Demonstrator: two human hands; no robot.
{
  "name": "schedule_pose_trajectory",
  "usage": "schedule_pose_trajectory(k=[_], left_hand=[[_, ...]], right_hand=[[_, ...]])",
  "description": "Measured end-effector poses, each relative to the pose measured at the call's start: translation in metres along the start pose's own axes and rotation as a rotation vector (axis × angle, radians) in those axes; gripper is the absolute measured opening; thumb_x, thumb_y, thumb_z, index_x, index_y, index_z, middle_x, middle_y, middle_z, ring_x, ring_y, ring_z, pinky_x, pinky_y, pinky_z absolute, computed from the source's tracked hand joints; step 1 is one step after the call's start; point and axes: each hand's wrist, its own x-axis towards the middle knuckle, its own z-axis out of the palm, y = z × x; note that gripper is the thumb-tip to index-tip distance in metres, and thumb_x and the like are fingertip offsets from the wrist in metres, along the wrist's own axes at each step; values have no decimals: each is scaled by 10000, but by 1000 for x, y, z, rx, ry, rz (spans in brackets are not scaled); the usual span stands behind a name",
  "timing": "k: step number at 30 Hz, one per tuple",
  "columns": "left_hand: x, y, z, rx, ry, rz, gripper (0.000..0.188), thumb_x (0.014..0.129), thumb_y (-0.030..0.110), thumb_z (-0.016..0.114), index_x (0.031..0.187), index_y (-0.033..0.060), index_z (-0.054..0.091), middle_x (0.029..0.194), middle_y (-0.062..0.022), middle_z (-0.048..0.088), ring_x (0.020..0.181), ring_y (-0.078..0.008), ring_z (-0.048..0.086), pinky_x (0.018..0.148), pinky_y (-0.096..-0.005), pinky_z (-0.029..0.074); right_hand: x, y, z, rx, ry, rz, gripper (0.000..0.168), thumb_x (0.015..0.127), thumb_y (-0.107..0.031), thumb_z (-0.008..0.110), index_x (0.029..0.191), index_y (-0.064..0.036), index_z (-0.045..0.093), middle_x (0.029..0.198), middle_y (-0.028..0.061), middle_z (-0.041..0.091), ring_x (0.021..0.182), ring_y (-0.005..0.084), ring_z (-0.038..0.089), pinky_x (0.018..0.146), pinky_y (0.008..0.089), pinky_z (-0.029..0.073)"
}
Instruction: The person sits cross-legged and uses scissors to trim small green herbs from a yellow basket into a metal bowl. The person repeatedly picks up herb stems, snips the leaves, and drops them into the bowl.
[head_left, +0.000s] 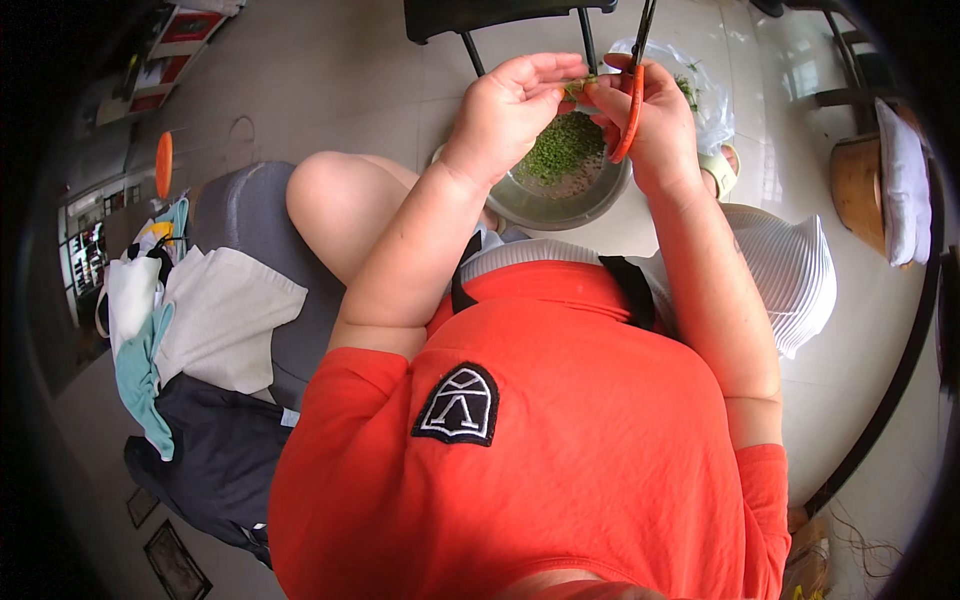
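My left hand (517, 101) pinches a small bunch of green and pale plant stems (577, 86) between thumb and fingertips. The thumb and fingertips of my right hand (649, 112) meet the other side of that bunch. Hooked in my right hand is a pair of scissors with orange handles (636, 112); their dark blades (643, 30) point up and away from me. Below both hands stands a round metal basin (562, 216), with many small chopped green pieces (562, 146) in it. My forearms hide parts of its rim.
A clear plastic bag (716, 112) with greens lies on the floor beyond my right hand. A dark chair or stool (510, 15) stands ahead. On the left, cloths (225, 315) drape over a grey sofa (247, 202). A wooden stool (855, 184) with a pale cushion (904, 187) is at right.
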Motion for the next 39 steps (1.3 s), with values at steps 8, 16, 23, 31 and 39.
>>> schedule_pose_trajectory(k=[8,16,23,31,39], left_hand=[[-1,14,-2,33,209,-71,245,930,43,604,1169,-9,608,1038,-94,658,880,-144,646,772,-261,541],[-4,9,2,140,139,-160,179,921,115,655,1056,-3,661,914,-41,673,782,-96,624,716,-227,513],[1,3,-22,-205,331,-296,126,918,162,660,945,43,628,786,-7,598,674,-92,547,599,-217,454],[7,-2,-32,-531,415,-288,120,930,145,630,890,40,588,802,-28,568,665,-110,505,567,-240,428],[1,-14,-13,-273,409,-345,131,924,148,616,962,24,596,887,-74,650,737,-154,607,617,-261,466]], right_hand=[[-2,-7,-3,95,5,-98,353,861,-36,670,1184,-3,533,901,17,627,707,99,623,587,208,482],[-2,0,-1,-55,-9,-150,382,847,-50,685,1189,19,529,899,24,634,750,85,615,638,201,490],[-6,5,5,-225,4,-15,468,818,-300,755,1080,47,583,855,55,652,755,111,608,686,240,496],[-29,21,22,-581,-382,285,549,823,-448,744,1082,10,585,919,92,637,792,143,616,723,277,520],[-21,31,14,-654,-302,157,510,884,-461,675,1091,-1,596,836,63,630,690,103,596,595,244,508]])
